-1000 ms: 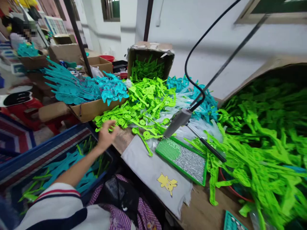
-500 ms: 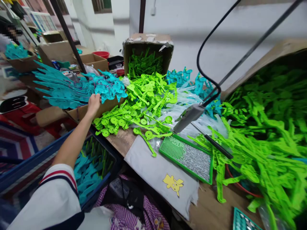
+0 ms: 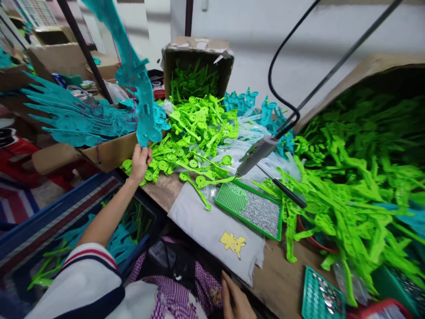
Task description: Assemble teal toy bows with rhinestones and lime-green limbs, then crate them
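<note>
1. Landmark = green tray point(image 3: 229, 198), silver pins point(image 3: 264, 217) in its right part.
2. Left hand point(image 3: 140, 161): left of the green tray, fingers clamped on the lower end of a blue piece point(image 3: 134, 75).
3. Blue piece: left of and farther back than the green tray, raised, long end up and leaning left. Overlaps the blue stack point(image 3: 83, 124) in view; contact with it, can't tell.
4. Blue stack: in a cardboard box point(image 3: 114, 153), left of the green tray.
5. Right hand point(image 3: 236, 302): in front of the green tray, near the table edge, cut off by the frame bottom. Dark gap between two fingers; others hidden, can't tell if closed on anything.
6. Green pieces point(image 3: 199, 119): loose heap behind and left of the green tray, near left hand.
7. Gray cloth point(image 3: 195, 221): just in front and left of the green tray, yellow figure point(image 3: 232, 243) on it.
8. Gray tool point(image 3: 255, 157): above the back of the green tray, black cord attached.
9. Bigger green pile point(image 3: 358, 212): right of the green tray.
10. Teal tray point(image 3: 309, 288) with metal discs point(image 3: 327, 294): front right of the green tray.
</note>
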Demonstrator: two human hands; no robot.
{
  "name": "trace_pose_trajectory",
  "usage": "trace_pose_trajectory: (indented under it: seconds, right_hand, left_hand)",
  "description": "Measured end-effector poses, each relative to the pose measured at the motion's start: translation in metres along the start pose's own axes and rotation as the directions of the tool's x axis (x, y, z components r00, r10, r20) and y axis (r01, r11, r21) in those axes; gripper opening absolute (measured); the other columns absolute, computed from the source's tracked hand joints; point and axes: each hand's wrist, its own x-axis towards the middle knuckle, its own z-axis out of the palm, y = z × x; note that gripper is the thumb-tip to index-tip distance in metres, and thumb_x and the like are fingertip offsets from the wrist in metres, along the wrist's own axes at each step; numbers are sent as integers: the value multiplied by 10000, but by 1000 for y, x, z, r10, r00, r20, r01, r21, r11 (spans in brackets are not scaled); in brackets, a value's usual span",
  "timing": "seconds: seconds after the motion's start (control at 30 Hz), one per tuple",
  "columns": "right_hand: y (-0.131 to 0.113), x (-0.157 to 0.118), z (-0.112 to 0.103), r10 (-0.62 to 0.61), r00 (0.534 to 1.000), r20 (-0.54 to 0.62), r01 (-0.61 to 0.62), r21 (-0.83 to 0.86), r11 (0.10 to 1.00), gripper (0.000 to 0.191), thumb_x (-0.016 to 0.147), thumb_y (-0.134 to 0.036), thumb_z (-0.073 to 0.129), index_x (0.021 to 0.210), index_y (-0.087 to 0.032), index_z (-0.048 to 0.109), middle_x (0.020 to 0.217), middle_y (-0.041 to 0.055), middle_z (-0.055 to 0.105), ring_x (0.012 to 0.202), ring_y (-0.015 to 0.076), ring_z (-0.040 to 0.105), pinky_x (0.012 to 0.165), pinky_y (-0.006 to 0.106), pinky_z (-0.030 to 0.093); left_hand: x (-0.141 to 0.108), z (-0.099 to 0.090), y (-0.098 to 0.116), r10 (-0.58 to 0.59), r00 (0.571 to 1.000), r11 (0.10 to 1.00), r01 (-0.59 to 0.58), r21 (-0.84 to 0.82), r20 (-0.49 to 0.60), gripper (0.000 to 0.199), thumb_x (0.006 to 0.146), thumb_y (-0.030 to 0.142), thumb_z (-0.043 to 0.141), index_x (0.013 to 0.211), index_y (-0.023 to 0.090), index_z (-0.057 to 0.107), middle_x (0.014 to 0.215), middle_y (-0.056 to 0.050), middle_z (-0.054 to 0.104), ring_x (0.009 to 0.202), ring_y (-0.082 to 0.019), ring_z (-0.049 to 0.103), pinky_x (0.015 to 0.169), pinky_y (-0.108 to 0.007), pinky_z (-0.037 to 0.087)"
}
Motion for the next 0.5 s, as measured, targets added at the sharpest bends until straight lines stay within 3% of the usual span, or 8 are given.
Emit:
trace_pose_trajectory:
  seconds: [0.07,0.2,0.3,0.37,0.5]
  right_hand:
    - [-26,31,-2,-84,995,53,79,92,993,346,901,-438,533,1064,-222,749,992,87,775,887,243,745,779,333,617]
    - [-94,103,-3,-37,999,21,29,308,951,292,915,-378,537,1050,-216,738,1008,86,771,924,218,735,844,365,600]
    - [-142,150,4,-54,992,-117,102,458,883,429,923,-414,513,1295,-215,592,1297,109,655,1173,227,638,989,412,526]
    - [-163,172,10,-100,986,-133,155,514,844,505,921,-436,509,1380,-226,499,1392,103,580,1249,222,580,1024,400,494]
    - [-163,179,21,-110,984,-143,167,488,857,387,955,-451,415,1160,-205,633,981,57,726,906,185,681,825,310,543]
  left_hand:
    - [-29,14,-6,-33,999,999,35,-39,40,332,816,496,667,889,210,515,629,56,445,491,-65,362,449,-208,263]
    - [-87,42,-17,-162,976,979,178,-103,143,388,787,571,677,896,220,552,661,37,496,515,-79,400,457,-219,322]
    - [-125,60,-22,-235,930,949,282,-139,281,410,794,600,658,918,220,565,699,30,528,536,-78,419,482,-216,358]
    - [-145,68,-25,-252,891,939,319,-125,378,399,823,599,622,939,221,571,696,25,532,559,-92,444,517,-230,399]
    - [-174,71,-27,-344,784,924,380,39,517,416,853,571,590,1088,227,585,887,-52,629,835,-187,588,751,-323,507]
